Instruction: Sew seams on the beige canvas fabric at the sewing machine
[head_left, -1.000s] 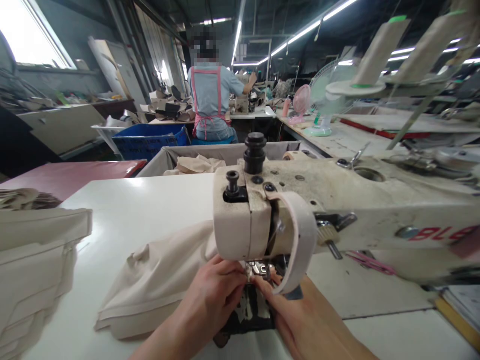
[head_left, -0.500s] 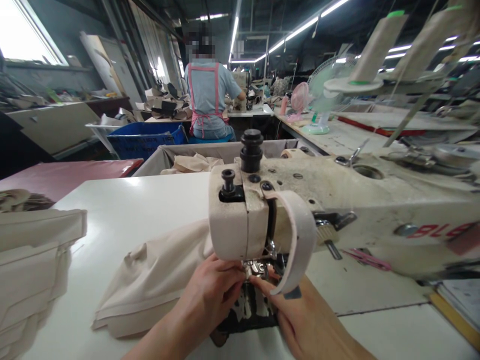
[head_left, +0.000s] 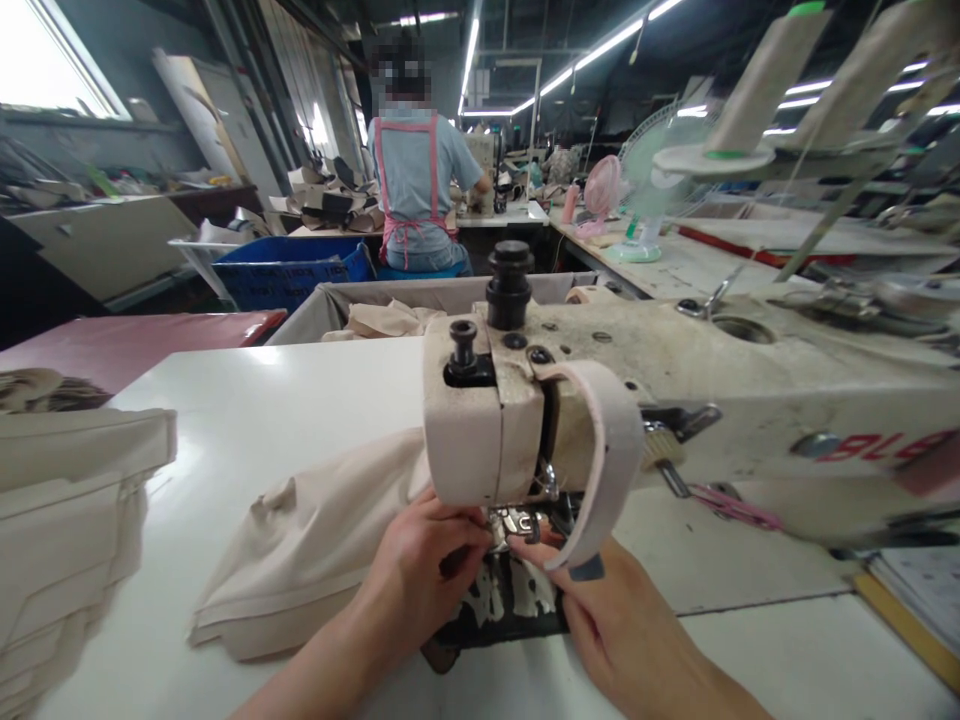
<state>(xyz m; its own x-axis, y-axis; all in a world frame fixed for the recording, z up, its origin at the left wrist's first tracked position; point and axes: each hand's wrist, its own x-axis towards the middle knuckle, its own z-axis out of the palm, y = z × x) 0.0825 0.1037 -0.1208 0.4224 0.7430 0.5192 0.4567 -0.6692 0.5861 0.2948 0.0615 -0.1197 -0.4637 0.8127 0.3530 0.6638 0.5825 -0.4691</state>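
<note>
- Workpiece: beige fabric piece point(head_left: 322, 540), on white surface point(head_left: 300, 390), L of sewing machine point(head_left: 750, 400). R end runs in behind the machine head point(head_left: 461, 430).
- Key relation: fabric lies L of, and partly beyond, L hand point(head_left: 424, 565). Long axis runs diag., near-L corner to far-R end at the head. L hand is nearer; R hand point(head_left: 619, 610) sits on the opp. side of the presser foot point(head_left: 517, 522).
- L hand: fingers bent, thumb and index narrowed together just beside the foot, L side. Cannot tell if fabric is pinched btwn them.
- R hand: index extended twd. the foot, other fingers partly covered. Grip, if any: cannot tell.
- Adj. item: stacked fabric panels point(head_left: 60, 540), far L, well apart from both hands; cut off by frame edge.
- Obscured: needle pt. and fabric edge at the foot, too small/covered; curved guard strip point(head_left: 615, 430) blocks part of R hand.
</note>
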